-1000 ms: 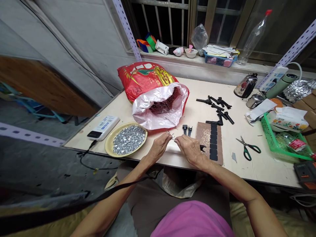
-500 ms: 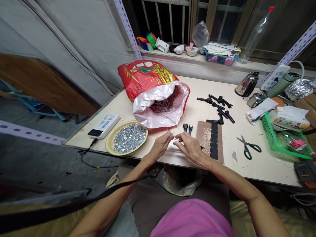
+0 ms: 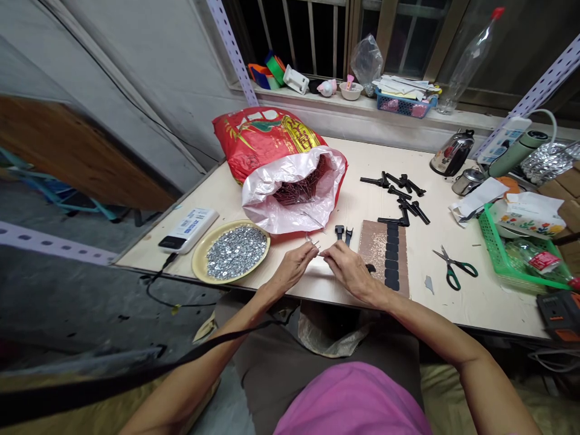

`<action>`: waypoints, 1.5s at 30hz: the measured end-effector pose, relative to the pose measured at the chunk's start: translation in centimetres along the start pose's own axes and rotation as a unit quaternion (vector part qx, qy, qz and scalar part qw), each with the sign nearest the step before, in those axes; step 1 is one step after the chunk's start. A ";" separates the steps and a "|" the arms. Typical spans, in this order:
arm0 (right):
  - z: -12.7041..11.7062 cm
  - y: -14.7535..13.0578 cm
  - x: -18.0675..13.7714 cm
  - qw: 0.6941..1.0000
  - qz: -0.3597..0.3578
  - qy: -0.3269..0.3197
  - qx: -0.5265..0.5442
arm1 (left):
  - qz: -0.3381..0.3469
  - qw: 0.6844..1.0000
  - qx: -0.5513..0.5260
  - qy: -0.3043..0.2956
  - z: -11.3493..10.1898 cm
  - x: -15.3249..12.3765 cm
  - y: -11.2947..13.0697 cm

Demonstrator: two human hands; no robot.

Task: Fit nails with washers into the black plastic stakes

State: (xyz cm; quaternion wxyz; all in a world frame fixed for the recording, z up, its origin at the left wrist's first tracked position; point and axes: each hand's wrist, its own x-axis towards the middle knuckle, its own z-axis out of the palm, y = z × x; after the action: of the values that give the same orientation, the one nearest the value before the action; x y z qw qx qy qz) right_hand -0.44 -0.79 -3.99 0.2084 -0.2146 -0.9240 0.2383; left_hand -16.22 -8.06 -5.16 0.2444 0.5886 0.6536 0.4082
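A pale wooden table (image 3: 457, 308) stands under a barred window (image 3: 308, 36), with a perforated metal upright (image 3: 233, 48) at the window's left side. The sill (image 3: 362, 103) holds a blue basket (image 3: 403, 106) of papers, a small bowl (image 3: 350, 91) and a plastic bottle (image 3: 466, 63). At the table's far left, a red bag (image 3: 260, 136) lies behind a white plastic bag (image 3: 290, 205), which is folded open around a heap of dark pins (image 3: 299, 192). Nearer the edge, a yellow plate (image 3: 199, 260) holds small silver discs (image 3: 235, 252), beside a power bank (image 3: 188, 231). To the right are a kettle (image 3: 452, 154), green-handled scissors (image 3: 455, 269) and a green basket (image 3: 507, 272). Black plastic parts (image 3: 399, 190) lie scattered beyond a brown board (image 3: 374, 254) that carries a row of black pads (image 3: 392, 257).

The left hand (image 3: 292, 269) and right hand (image 3: 348, 272) are close together over the table's near edge, between the plate and the board. The left hand is pinched closed on thin metal pins (image 3: 312, 244). The right hand is pinched too, its fingertips (image 3: 322, 255) just beside them, but what it grips is too small to tell. Two small black clips (image 3: 343, 234) stand just beyond the hands.
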 end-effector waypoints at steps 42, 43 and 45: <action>-8.2 11.4 -7.4 0.956 0.168 0.117 -0.209 | 0.102 0.985 0.077 -0.115 8.6 2.5 0.7; -8.7 12.5 -7.4 0.953 0.174 0.106 -0.223 | 0.127 0.978 0.109 -0.128 9.2 2.4 0.6; -9.5 14.3 -7.0 0.949 0.172 0.080 -0.253 | 0.175 0.960 0.163 -0.149 10.5 2.3 0.5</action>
State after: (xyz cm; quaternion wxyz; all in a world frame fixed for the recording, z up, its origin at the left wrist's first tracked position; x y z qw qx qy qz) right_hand 14.17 10.47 -5.93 0.1765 -0.4345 -0.8831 0.0110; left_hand -7.95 -3.25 -10.12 0.1644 0.7796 0.5546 0.2400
